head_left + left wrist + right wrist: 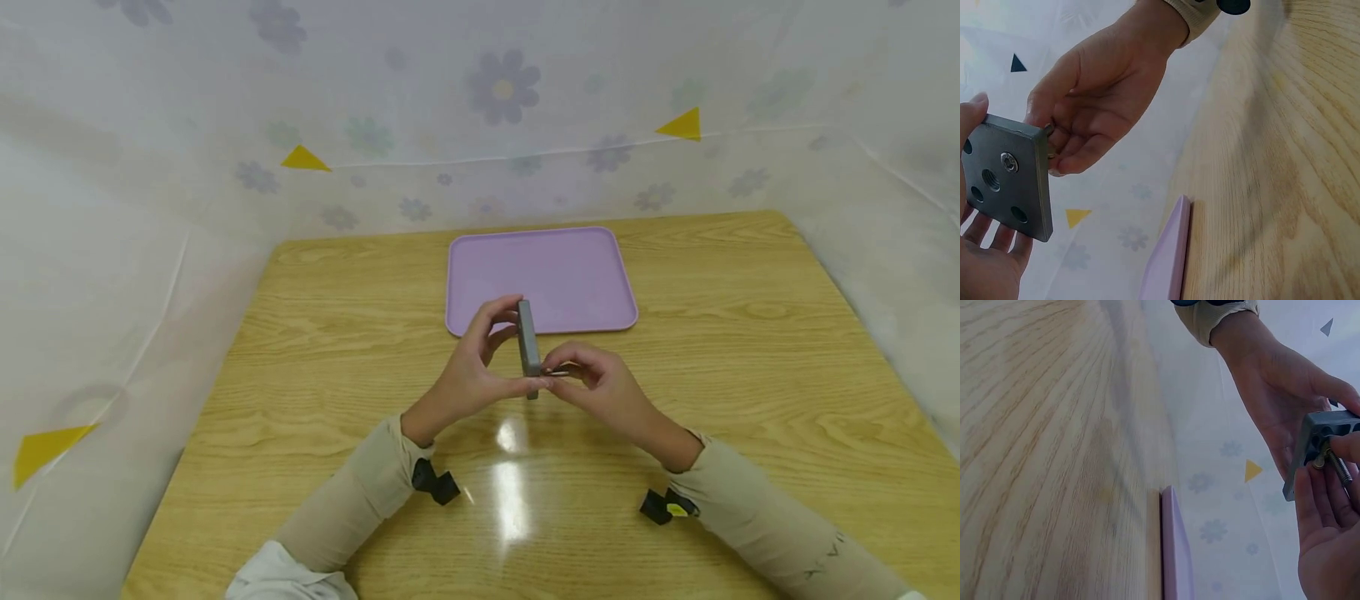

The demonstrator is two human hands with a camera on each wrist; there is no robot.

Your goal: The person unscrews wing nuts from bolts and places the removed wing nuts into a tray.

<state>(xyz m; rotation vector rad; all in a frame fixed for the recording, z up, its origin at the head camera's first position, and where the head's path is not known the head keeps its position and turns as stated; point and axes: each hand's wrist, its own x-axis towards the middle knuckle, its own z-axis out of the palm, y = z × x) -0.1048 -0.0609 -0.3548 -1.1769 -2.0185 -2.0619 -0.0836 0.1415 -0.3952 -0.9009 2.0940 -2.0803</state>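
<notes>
My left hand (468, 379) holds a thick grey metal plate (528, 337) upright by its edges, thumb below and fingers above. The left wrist view shows several round holes in the plate's face, and a socket-head screw (1009, 162) sits in one. At the opposite face, my right hand (603, 383) pinches a small brass-coloured fastener (1319, 464) between thumb and fingers, right against the plate. A threaded shank (1340, 469) shows beside it in the right wrist view. The fingers partly hide both of these small parts.
Behind the hands, a shallow lilac tray (540, 279) lies toward the far edge of the wood-grain table (360, 333). Pale flowered sheeting (420, 100) stands around the table, with yellow triangles (306, 158) on it.
</notes>
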